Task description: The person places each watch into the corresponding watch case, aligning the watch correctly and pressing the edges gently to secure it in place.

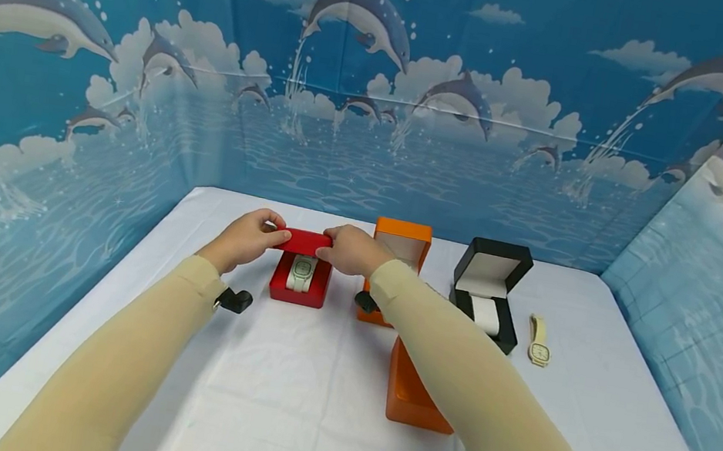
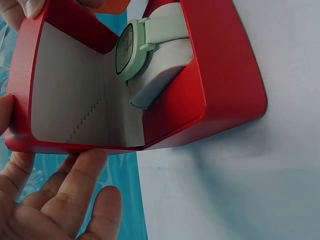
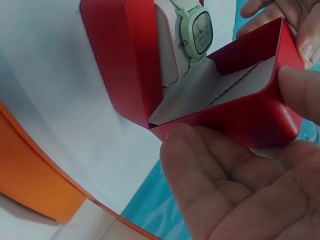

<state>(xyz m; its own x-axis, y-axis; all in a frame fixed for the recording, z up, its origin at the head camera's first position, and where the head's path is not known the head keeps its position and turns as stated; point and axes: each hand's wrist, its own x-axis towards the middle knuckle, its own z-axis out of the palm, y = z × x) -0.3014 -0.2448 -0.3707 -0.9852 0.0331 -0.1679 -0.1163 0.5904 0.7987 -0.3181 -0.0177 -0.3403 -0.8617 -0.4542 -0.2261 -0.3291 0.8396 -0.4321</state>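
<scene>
Both arms reach forward over the table, hands meeting at the far centre on the red box.

Left hand: fingers curled on the left end of the red box's lid, thumb on the near face. In the left wrist view its fingers sit under the lid edge, lightly bent.

Right hand: same grip, mirrored, on the right end of the lid. In the right wrist view its fingers lie along the lid's outer face and the thumb presses the lid's side. So both hands are clamped on the lid, one per end.

Lid is hinged up, partly open, grey lining visible. The box base sits flat on the table. Inside, a pale green watch is wrapped on a white cushion, face up.

Right of the red box: an open orange box, partly hidden by the right forearm. A second orange piece lies nearer, under that arm. Further right stands an open black box with a white cushion, then a cream watch loose on the table.
</scene>
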